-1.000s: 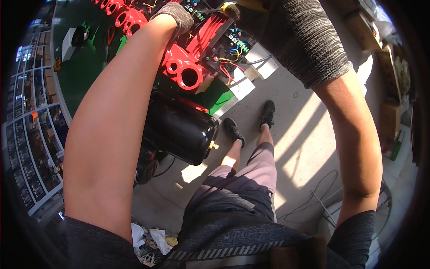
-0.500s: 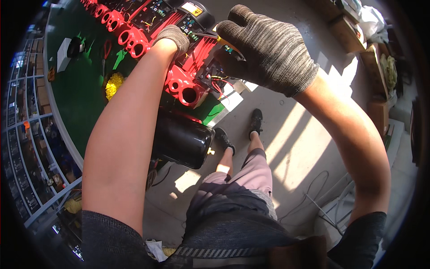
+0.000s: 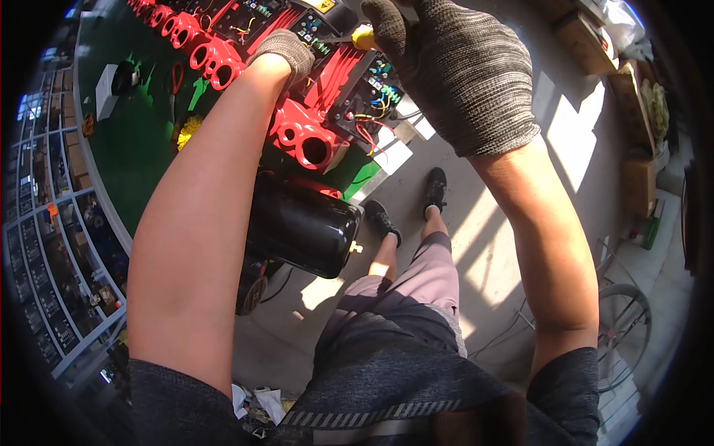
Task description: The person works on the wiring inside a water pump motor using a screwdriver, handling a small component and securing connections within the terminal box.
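Note:
Both my hands wear grey knitted gloves. My right hand [image 3: 465, 70] is closed around a screwdriver [image 3: 362, 37]; its yellow handle shows beside the thumb, and its thin shaft reaches left over a circuit board. My left hand [image 3: 286, 52] rests among the red housings and boards, its fingers hidden behind the wrist. Below the hands, the nearest red cast housing [image 3: 301, 135] shows round openings, a large one at its front. Next to it an open black unit [image 3: 372, 97] holds a circuit board with green terminals and loose red and yellow wires.
More red housings [image 3: 182, 30] line the green bench top [image 3: 111, 167]. A black cylindrical tank [image 3: 305, 227] sits by the bench's near end. At left are a yellow bundle [image 3: 189, 131] and a white box [image 3: 106, 91]. Shelving [image 3: 56, 245] stands far left, cardboard boxes [image 3: 587, 41] right.
My right hand has moved slightly, bringing the screwdriver's yellow handle and shaft into clearer view. My left hand stays nearly in place. The whole view has shifted a little.

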Motion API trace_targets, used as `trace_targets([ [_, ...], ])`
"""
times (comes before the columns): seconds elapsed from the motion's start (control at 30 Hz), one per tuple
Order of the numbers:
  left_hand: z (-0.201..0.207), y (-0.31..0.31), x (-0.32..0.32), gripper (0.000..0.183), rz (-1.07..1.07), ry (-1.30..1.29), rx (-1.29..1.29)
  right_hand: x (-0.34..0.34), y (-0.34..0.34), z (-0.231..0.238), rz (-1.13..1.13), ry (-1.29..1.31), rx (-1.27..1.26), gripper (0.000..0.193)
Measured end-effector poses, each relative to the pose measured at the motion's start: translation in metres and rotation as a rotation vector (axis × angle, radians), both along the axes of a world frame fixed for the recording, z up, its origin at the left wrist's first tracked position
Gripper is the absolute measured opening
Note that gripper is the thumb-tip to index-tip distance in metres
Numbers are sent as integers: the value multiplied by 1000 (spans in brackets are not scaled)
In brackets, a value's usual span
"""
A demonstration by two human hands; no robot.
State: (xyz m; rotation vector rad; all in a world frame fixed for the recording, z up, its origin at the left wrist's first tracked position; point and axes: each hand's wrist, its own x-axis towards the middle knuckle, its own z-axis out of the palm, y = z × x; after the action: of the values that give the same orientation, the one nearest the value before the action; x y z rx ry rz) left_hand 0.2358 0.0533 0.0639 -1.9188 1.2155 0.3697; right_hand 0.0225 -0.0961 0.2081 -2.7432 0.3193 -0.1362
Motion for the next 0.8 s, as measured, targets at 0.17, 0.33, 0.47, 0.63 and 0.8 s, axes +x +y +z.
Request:
trace_targets([
  [0.17, -30, 18, 30, 23, 441, 91, -278, -3, -3, -10, 123, -537, 361, 25],
  [0.33, -3, -12, -7, 23, 588, 86, -418, -7, -16, -25, 88, -583, 140, 27],
  [0.47, -21, 30, 20, 23, 206, -21, -476, 2, -5, 17, -60, 15, 77, 47],
  [0.63, 9, 2, -8, 24, 644, 107, -572, -8, -21, -18, 204, -554, 184, 17],
  [0.8, 17, 7, -17, 28, 588, 67, -715, 2, -27, -35, 306, -691, 138, 23],
])
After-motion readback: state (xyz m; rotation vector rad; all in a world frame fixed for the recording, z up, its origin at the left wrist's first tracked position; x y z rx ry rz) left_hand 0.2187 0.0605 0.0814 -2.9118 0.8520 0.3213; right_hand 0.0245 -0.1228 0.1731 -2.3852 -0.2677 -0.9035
